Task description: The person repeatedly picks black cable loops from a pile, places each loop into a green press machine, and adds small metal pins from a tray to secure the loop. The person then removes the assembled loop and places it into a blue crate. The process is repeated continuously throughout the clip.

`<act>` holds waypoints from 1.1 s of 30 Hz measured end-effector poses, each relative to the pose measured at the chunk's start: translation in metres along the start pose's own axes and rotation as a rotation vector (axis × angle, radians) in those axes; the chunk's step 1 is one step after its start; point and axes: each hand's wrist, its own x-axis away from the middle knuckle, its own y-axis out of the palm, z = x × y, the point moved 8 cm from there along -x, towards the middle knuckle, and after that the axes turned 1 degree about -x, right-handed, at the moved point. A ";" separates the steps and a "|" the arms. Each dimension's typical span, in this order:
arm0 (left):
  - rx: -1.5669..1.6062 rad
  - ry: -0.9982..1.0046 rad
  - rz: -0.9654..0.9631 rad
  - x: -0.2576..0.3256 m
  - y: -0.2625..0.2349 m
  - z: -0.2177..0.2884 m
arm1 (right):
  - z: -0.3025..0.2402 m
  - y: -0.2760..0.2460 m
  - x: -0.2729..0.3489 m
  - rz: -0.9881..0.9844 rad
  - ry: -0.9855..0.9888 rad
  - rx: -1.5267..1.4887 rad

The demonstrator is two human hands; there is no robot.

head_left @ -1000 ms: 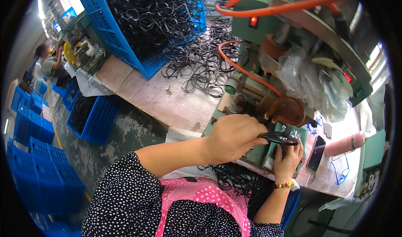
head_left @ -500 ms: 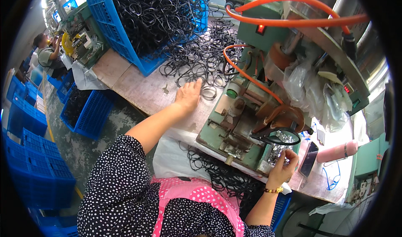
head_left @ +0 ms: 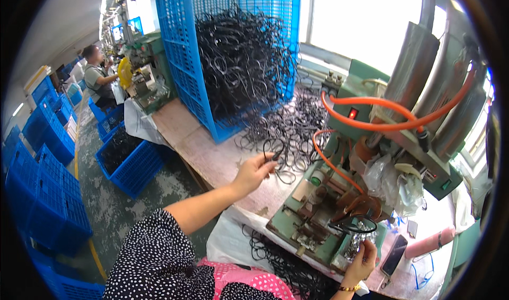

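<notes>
My left hand (head_left: 253, 175) is closed in a pinch on a thin black loop (head_left: 266, 147), lifted at the near edge of a loose heap of black loops (head_left: 297, 125) on the table. My right hand (head_left: 361, 262) is pinched at the small tray of shiny silver metal pieces (head_left: 366, 237); what its fingers hold, if anything, is too small to make out. Just above it, a black ring (head_left: 354, 226) sticks out from the green bench machine (head_left: 297, 207).
A tall blue crate (head_left: 204, 96) full of black loops stands on the table. Orange hoses (head_left: 371, 121) arch over the machine. At right lie a phone (head_left: 394, 255), a pink bottle (head_left: 430, 241) and a blue cord (head_left: 424, 276). Blue crates (head_left: 132, 167) and another person (head_left: 98, 77) are at left.
The view has tilted up and turned left. My left hand, spread on the table by the heap before, now pinches a black loop. My right hand stays by the metal pieces.
</notes>
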 end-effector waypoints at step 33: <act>0.353 0.285 -0.154 0.044 0.075 0.155 | -0.138 0.083 -0.008 -0.297 0.074 -0.671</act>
